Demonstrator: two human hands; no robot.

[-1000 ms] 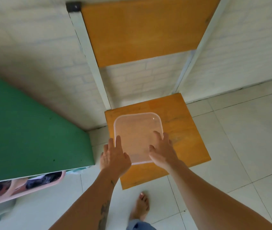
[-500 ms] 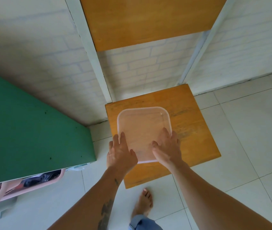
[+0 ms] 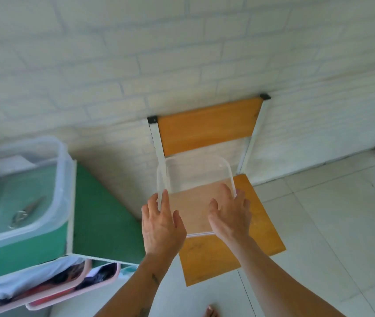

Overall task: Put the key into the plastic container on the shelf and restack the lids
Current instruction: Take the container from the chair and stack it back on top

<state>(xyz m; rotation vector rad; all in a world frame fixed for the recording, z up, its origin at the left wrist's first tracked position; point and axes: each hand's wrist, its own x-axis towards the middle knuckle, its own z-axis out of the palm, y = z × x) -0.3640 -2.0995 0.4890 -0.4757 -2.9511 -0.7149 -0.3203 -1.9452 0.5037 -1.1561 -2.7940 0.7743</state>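
To your left stands the green shelf (image 3: 104,216), and on its top sits the clear plastic container (image 3: 51,193) with a key (image 3: 25,212) lying inside it. Below that top, pink bins (image 3: 54,291) hold bundled cloth. Straight ahead of you a wooden chair (image 3: 207,257) stands on the pale tiled floor (image 3: 330,225), its back against the brick wall.
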